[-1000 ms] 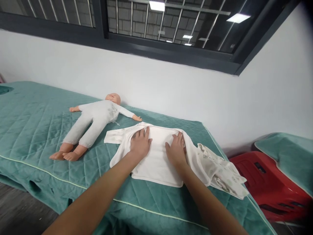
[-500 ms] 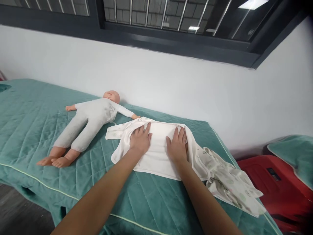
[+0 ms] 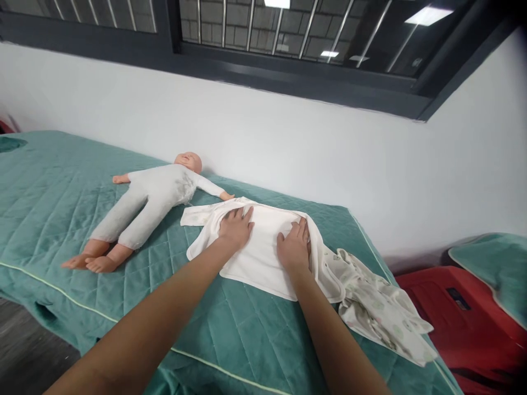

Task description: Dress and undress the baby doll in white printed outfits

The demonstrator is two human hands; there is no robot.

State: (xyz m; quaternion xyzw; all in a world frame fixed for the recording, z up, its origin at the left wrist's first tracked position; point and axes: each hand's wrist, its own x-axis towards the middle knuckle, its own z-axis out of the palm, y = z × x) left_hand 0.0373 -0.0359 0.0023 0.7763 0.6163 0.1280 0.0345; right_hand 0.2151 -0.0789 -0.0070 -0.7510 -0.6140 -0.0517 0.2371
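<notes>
A white baby top [image 3: 263, 258] lies spread open on the green quilted bed cover, its pale inside facing up and one sleeve out to the left. My left hand [image 3: 237, 226] rests flat on its left part, fingers stretched toward the far edge. On the right part lies my right hand [image 3: 293, 246], fingers extended, the outer ones partly tucked under the folded front panel. Left of the top, a baby doll [image 3: 160, 189] in a whitish cloth suit lies on its back, one hand close to the sleeve. Crumpled patterned baby clothing [image 3: 382, 304] sits to the right of the top.
The green quilted cover [image 3: 230, 329] drapes over the bed, which stands against a white wall [image 3: 288, 148]. Above is a dark window frame [image 3: 296, 90] with bars behind it. A red plastic object [image 3: 453, 307] with green cloth [image 3: 494, 269] over it stands beyond the bed's right end.
My right hand has shifted slightly left and its fingers have bent a little at the top's right side. My left hand stays nearly in place. The view has moved slightly.
</notes>
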